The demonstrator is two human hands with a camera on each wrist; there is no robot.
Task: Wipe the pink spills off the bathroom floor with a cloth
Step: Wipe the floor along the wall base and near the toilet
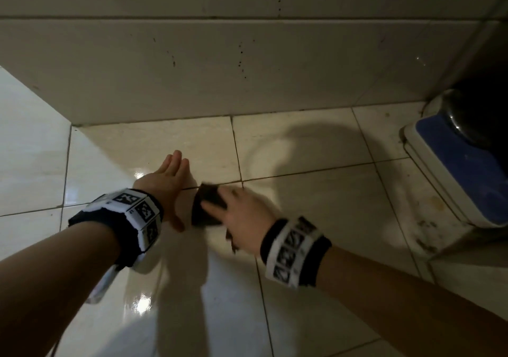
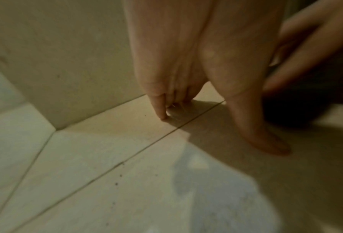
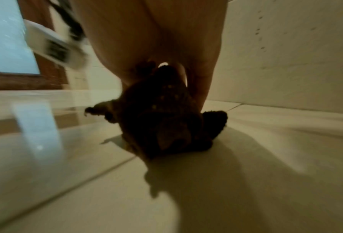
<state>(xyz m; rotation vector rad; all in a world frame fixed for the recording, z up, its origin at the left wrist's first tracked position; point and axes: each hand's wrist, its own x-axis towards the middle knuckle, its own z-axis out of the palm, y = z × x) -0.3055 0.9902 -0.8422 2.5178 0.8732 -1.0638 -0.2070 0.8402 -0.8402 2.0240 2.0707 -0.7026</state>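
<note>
My right hand [image 1: 242, 213] grips a dark, bunched cloth [image 1: 206, 205] and presses it onto the pale floor tiles [image 1: 316, 197] at a grout line; both are blurred by motion. From the right wrist view the cloth [image 3: 166, 118] sits crumpled under the fingers [image 3: 196, 75]. Just left of the cloth, my left hand [image 1: 176, 189] rests on the floor with straight fingers and holds nothing. The left wrist view shows its fingertips [image 2: 162, 116] touching the tile, with the right hand [image 2: 306, 47] and the cloth [image 2: 306, 110] beside it. No pink spill shows plainly.
A tiled wall [image 1: 247, 68] rises just beyond the hands and meets a side wall [image 1: 27, 136] in a corner at the left. At the right stands a blue-and-white fixture [image 1: 453, 169] with a dark container [image 1: 481, 109] behind it. Grime marks the floor beside it.
</note>
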